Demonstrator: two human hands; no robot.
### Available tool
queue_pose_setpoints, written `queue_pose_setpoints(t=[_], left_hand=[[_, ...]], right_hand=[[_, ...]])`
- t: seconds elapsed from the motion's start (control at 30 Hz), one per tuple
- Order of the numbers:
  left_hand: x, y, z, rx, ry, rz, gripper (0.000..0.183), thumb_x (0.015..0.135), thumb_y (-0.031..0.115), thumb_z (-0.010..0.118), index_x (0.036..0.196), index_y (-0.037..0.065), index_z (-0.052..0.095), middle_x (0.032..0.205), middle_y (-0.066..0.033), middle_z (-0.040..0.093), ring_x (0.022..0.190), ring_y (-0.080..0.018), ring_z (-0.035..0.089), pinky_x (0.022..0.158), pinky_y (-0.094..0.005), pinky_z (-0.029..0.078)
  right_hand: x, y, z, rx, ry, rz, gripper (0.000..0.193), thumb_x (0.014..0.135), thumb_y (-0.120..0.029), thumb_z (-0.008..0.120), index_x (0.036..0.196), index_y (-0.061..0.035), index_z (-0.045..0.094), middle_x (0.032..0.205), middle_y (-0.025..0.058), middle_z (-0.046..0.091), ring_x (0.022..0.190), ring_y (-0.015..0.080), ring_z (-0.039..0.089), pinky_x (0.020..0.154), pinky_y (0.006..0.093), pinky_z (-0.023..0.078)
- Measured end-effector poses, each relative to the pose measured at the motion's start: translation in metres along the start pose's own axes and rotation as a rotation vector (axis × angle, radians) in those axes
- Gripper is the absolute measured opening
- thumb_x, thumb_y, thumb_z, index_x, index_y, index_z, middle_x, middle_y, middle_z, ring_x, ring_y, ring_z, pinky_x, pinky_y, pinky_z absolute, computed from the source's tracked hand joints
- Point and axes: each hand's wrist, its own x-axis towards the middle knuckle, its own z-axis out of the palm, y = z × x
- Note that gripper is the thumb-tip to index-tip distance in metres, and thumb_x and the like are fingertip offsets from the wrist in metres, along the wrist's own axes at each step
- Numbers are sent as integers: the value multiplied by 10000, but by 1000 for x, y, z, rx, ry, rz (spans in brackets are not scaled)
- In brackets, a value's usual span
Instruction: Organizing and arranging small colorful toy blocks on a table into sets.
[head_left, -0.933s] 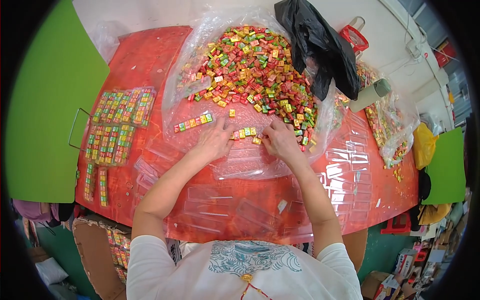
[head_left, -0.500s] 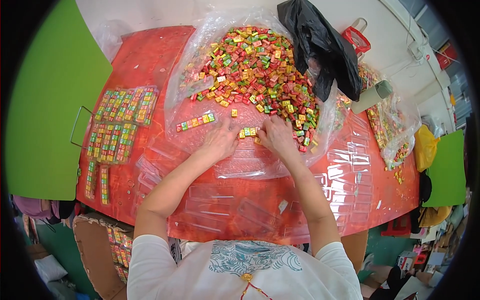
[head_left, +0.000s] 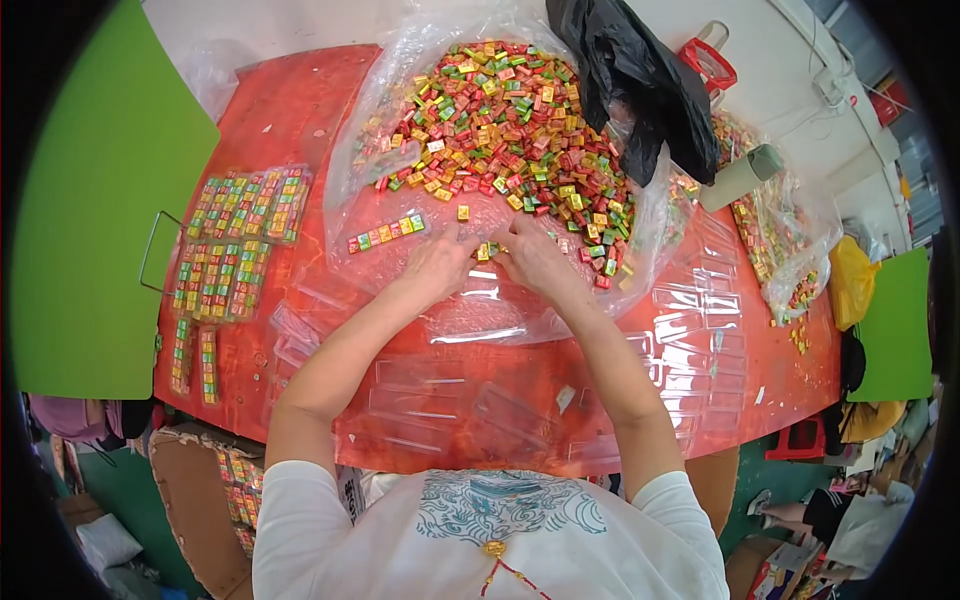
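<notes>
My left hand (head_left: 440, 265) and my right hand (head_left: 532, 260) meet over the clear plastic sheet. Their fingertips close in from both sides on a short row of small foil-wrapped candies (head_left: 486, 251), mostly yellow where they show; the fingers hide the rest. Just beyond sits a single yellow candy (head_left: 463, 213). To the left of my left hand lies a straight row of red, yellow and green candies (head_left: 386, 233). A large heap of loose candies (head_left: 520, 120) spreads over the sheet on the far side of my hands.
Filled candy packs (head_left: 225, 280) rest at the table's left. Clear empty trays (head_left: 420, 400) lie near me and at the right. A black plastic bag (head_left: 640, 90), a grey-green cylinder (head_left: 745, 178) and another bag of candies (head_left: 775, 235) stand far right. A cardboard box (head_left: 190, 500) is below left.
Both hands have drawn closer together around the short candy row, covering more of it. The right hand has shifted left. The view has tilted slightly.
</notes>
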Motion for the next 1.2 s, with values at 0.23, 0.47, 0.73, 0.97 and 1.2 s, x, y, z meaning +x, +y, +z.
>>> queue_pose_setpoints(t=[0.23, 0.47, 0.73, 0.97, 1.2], left_hand=[[-22, 32, -17, -17, -29, 87, 298, 891, 195, 655, 1179, 137, 606, 1068, -179, 548, 966, -393, 634, 728, -496, 559], [-29, 42, 8, 15, 6, 180, 390, 895, 190, 656, 1266, 119, 563, 1079, -194, 534, 1010, -392, 616, 782, -496, 556], [-45, 31, -5, -29, 73, 130, 609, 894, 243, 640, 1439, 85, 420, 1394, -244, 444, 1244, -416, 495, 1013, -563, 420], [-39, 45, 4, 118, -257, 201, 791, 936, 424, 573, 1571, 99, 230, 1630, -162, 205, 1500, -376, 187, 1148, -614, 223], [-27, 32, 7, -133, -356, 104, 819, 956, 500, 509, 1588, 98, 177, 1654, -149, 154, 1524, -325, 151, 1204, -548, 134]], right_hand=[[-43, -36, -31, -50, 20, 144, 274, 788, -135, 735, 1033, -42, 656, 928, 175, 562, 916, 365, 620, 766, 444, 530], [-80, -36, -17, -101, 105, 201, 291, 822, -116, 708, 1094, -51, 625, 977, 175, 569, 877, 370, 631, 747, 443, 537], [-99, -23, -22, 53, 175, 259, 351, 851, -76, 673, 1198, -54, 628, 1019, 175, 585, 903, 361, 632, 777, 448, 521], [-92, -26, -9, 26, 192, 164, 279, 853, -86, 663, 1131, -84, 648, 949, 142, 590, 849, 339, 637, 725, 447, 531], [-92, -19, -16, -7, 207, 153, 202, 859, -102, 675, 1059, -89, 698, 928, 127, 623, 878, 326, 643, 740, 414, 525]])
